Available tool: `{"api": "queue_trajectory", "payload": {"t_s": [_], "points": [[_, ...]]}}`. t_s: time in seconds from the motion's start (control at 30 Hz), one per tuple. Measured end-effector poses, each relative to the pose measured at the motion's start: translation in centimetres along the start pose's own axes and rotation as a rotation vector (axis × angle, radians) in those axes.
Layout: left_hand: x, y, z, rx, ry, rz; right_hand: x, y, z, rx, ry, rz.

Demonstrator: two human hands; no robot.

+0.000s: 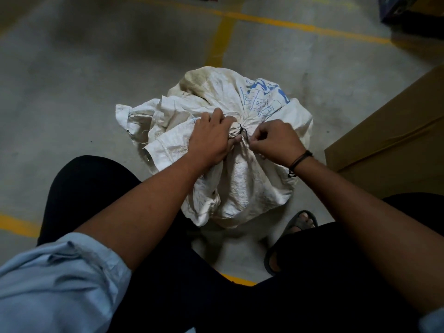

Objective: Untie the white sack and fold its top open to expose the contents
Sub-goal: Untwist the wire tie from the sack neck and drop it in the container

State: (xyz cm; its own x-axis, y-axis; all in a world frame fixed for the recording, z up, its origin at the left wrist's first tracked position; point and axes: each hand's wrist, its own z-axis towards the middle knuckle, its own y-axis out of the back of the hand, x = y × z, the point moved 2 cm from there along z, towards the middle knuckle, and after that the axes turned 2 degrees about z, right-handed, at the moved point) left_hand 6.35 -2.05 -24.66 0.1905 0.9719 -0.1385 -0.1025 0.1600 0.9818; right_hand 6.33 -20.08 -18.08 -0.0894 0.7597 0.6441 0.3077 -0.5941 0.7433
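Though its blue print is unreadable, the stained sack [240, 179] stays tied; left hand [211, 138] grips its neck, right hand [276, 140] pinches the tie [241, 131].

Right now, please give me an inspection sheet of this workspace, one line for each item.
Surface: grey concrete floor with yellow painted lines.
Job's things: white sack stands on the floor, neck bunched and tied with a dark tie; contents not exposed.
Clutter: nothing seen on the floor around the sack.
Grippers: left hand grips the gathered neck; right hand pinches at the tie.
Cables: nothing seen.
Surroundings: brown cardboard box close on the right; dark object at top right, too dim to identify; sandalled foot beside the sack.
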Motion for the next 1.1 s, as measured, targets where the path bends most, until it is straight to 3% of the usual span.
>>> {"api": "queue_trajectory", "payload": {"t_s": [0.1,0.23,0.33,0.43,0.7,0.8,0.97,1.1], "points": [[-0.3,-0.1,0.0,0.041,0.025,-0.028,-0.2,-1.5,-0.5,0.033,-0.131,0.290],[-0.4,-0.9,-0.4,0.187,0.232,-0.262,0.4,-1.8,-0.4,-0.011,-0.197,0.531],[-0.5,-1.6,-1.4,0.232,0.402,-0.655,0.2,-1.7,0.4,-0.062,-0.265,0.594],[-0.7,-2.3,-2.7,0.254,0.588,-0.980,-0.8,-1.7,2.1,-0.145,-0.251,0.443],[-1.5,-2.5,-2.5,0.281,0.505,-0.910,-0.6,-1.9,3.2,-0.196,-0.174,0.045],[-1.8,-2.3,-2.4,0.299,0.488,-0.846,-1.0,-1.8,3.2,-0.151,-0.210,0.004],[-1.7,-1.9,-2.1,0.360,0.435,-0.693,-1.6,-2.3,2.8,0.081,-0.205,-0.008],[-1.6,-1.4,-1.8,0.373,0.389,-0.692,-1.8,-2.3,2.1,0.123,-0.240,0.087]]}}
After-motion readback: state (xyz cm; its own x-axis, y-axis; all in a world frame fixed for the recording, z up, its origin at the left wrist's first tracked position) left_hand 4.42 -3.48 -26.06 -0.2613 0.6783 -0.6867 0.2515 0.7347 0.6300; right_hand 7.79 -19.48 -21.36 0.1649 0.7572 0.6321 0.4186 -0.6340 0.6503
